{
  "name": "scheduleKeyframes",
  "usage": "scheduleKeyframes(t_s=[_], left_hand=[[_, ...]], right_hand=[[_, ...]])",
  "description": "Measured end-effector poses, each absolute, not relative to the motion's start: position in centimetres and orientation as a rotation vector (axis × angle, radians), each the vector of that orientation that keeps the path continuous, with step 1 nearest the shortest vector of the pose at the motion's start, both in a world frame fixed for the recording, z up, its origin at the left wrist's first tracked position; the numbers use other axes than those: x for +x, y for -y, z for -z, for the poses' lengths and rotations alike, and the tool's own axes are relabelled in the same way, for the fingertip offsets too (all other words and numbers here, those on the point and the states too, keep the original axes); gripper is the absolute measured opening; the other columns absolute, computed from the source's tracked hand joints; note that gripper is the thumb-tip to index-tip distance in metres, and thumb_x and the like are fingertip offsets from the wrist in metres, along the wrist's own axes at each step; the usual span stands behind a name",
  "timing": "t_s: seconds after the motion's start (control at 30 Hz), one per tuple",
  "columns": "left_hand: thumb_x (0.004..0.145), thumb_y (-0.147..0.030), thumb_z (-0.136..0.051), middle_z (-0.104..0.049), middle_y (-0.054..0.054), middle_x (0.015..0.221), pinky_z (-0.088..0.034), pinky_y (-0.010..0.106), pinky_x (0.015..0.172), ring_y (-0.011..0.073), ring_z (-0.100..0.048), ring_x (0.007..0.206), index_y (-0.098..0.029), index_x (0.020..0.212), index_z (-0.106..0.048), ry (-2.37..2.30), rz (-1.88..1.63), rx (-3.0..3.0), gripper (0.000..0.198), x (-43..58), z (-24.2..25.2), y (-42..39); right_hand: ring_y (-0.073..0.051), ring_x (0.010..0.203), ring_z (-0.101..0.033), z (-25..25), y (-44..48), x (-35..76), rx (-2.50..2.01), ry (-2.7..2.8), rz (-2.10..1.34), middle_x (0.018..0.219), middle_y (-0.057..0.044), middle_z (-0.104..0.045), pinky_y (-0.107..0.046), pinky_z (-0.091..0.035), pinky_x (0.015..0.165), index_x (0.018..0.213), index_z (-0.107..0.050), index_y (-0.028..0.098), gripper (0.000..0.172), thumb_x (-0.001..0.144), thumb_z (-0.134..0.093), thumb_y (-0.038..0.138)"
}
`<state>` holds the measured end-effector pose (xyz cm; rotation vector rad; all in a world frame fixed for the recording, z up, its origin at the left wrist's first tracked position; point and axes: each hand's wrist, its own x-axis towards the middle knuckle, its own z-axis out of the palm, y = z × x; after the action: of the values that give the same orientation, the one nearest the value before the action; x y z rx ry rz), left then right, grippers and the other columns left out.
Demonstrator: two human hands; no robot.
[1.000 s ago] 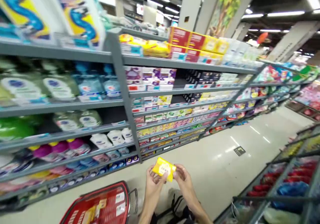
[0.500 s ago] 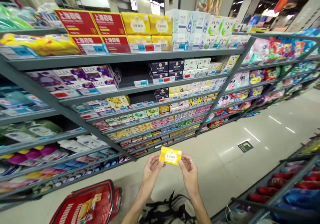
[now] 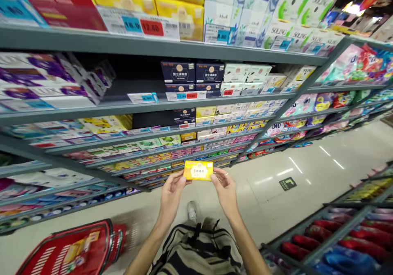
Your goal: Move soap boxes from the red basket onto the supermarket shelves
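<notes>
A small yellow soap box (image 3: 198, 171) with a white label panel is held up between my two hands, its printed front facing me. My left hand (image 3: 172, 185) pinches its left end, thumb in front and fingers behind. At the right end, my right hand (image 3: 224, 183) grips it the same way. Beyond the box, the lower shelves carry rows of boxed soap. Larger yellow boxes (image 3: 179, 14) of a similar look stand on the top shelf above a red and blue price tag (image 3: 152, 28).
A red shopping basket (image 3: 106, 226) with yellow packs inside is at the lower left. Navy boxes (image 3: 179, 72) sit on the second shelf. Detergent bags (image 3: 303, 103) line shelves to the right. A low rack with red packs (image 3: 307, 242) borders the aisle floor (image 3: 264, 201) at lower right.
The shelves now appear nearer and larger, and the basket lies further left in view. A shoe has come into sight below. Both hands still hold the yellow box.
</notes>
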<state>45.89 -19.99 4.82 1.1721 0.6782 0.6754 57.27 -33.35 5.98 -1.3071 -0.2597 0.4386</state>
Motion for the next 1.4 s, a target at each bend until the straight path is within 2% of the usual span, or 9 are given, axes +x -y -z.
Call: scheduleKeyframes(t_s=[0.17, 0.3, 0.43, 0.53, 0.67, 0.83, 1.07, 1.27, 1.4], left_hand=[[0.083, -0.045, -0.077, -0.076, 0.008, 0.113, -0.060, 0.032, 0.084, 0.0208, -0.073, 0.092, -0.019, 0.111, -0.070, -0.697, -0.727, 1.191, 0.038, 48.9, -5.8, 18.8], [0.083, -0.047, -0.076, -0.075, 0.008, 0.115, -0.060, 0.038, 0.090, 0.0238, -0.072, 0.101, -0.021, 0.114, -0.070, -0.827, -0.757, 1.185, 0.040, 50.0, -5.0, 18.7], [0.086, -0.049, -0.072, -0.069, 0.010, 0.128, -0.053, 0.042, 0.104, 0.0274, -0.063, 0.122, -0.021, 0.107, -0.077, -1.035, -0.783, 1.330, 0.036, 51.3, -2.0, 18.7], [0.087, -0.049, -0.070, -0.072, 0.010, 0.124, -0.051, 0.043, 0.106, 0.0272, -0.066, 0.117, -0.019, 0.104, -0.079, -1.164, -0.789, 1.360, 0.036, 52.8, 1.0, 18.7], [0.087, -0.044, -0.070, -0.072, 0.012, 0.125, -0.052, 0.043, 0.107, 0.0266, -0.068, 0.116, -0.017, 0.117, -0.074, -1.151, -0.811, 1.303, 0.041, 55.4, 4.1, 18.0], [0.089, -0.031, -0.065, -0.067, 0.013, 0.135, -0.048, 0.043, 0.112, 0.0248, -0.064, 0.124, -0.018, 0.130, -0.063, -1.058, -0.923, 1.427, 0.043, 58.5, 5.5, 15.1], [0.089, -0.021, -0.059, -0.060, 0.013, 0.133, -0.056, 0.039, 0.102, 0.0228, -0.064, 0.117, -0.020, 0.138, -0.056, -0.974, -1.059, 1.682, 0.049, 61.2, 5.4, 11.4], [0.087, -0.019, -0.059, -0.063, 0.013, 0.132, -0.056, 0.038, 0.100, 0.0233, -0.065, 0.116, -0.019, 0.141, -0.056, -1.007, -1.027, 1.650, 0.054, 62.1, 6.6, 10.6], [0.086, -0.019, -0.060, -0.064, 0.013, 0.134, -0.052, 0.045, 0.105, 0.0263, -0.065, 0.115, -0.019, 0.145, -0.052, -1.066, -0.981, 1.729, 0.059, 62.5, 7.1, 10.3]], right_hand=[[-0.021, 0.098, -0.071, -5.9, 31.4, 61.2, -1.323, 0.296, -0.446, 0.105, -0.006, -0.077, -0.035, -0.060, 0.088, 0.105, -0.074, 0.023, 0.031, 0.080, -0.081, 0.040], [-0.021, 0.100, -0.071, -4.5, 29.9, 63.9, -1.311, 0.375, -0.553, 0.110, -0.006, -0.077, -0.036, -0.060, 0.092, 0.111, -0.074, 0.023, 0.036, 0.080, -0.081, 0.040], [-0.021, 0.103, -0.071, -0.8, 28.6, 66.8, -1.359, 0.447, -0.707, 0.114, -0.007, -0.077, -0.039, -0.060, 0.098, 0.121, -0.072, 0.022, 0.042, 0.083, -0.078, 0.040], [-0.023, 0.107, -0.072, 3.1, 27.7, 69.0, -1.383, 0.529, -0.785, 0.119, -0.007, -0.076, -0.042, -0.060, 0.100, 0.126, -0.069, 0.022, 0.044, 0.086, -0.075, 0.038], [-0.022, 0.117, -0.070, 6.8, 26.3, 71.7, -1.437, 0.747, -0.798, 0.133, -0.006, -0.070, -0.043, -0.054, 0.108, 0.146, -0.053, 0.027, 0.059, 0.090, -0.069, 0.033], [-0.023, 0.123, -0.064, 7.3, 22.8, 74.9, -1.601, 1.196, -0.461, 0.140, -0.011, -0.060, -0.042, -0.054, 0.108, 0.144, -0.053, 0.027, 0.045, 0.099, -0.056, 0.027], [-0.025, 0.131, -0.056, 6.1, 18.2, 78.0, -1.689, 1.545, -0.024, 0.136, -0.016, -0.056, -0.040, -0.051, 0.108, 0.140, -0.048, 0.020, 0.038, 0.102, -0.043, 0.018], [-0.030, 0.112, -0.060, 7.1, 16.5, 79.1, -1.887, 1.666, 0.191, 0.122, -0.017, -0.064, -0.044, -0.050, 0.095, 0.134, -0.053, 0.016, 0.034, 0.102, -0.042, 0.017], [-0.032, 0.106, -0.059, 7.5, 15.5, 79.4, -1.971, 1.700, 0.262, 0.116, -0.017, -0.067, -0.045, -0.048, 0.092, 0.133, -0.055, 0.015, 0.034, 0.102, -0.043, 0.020]])
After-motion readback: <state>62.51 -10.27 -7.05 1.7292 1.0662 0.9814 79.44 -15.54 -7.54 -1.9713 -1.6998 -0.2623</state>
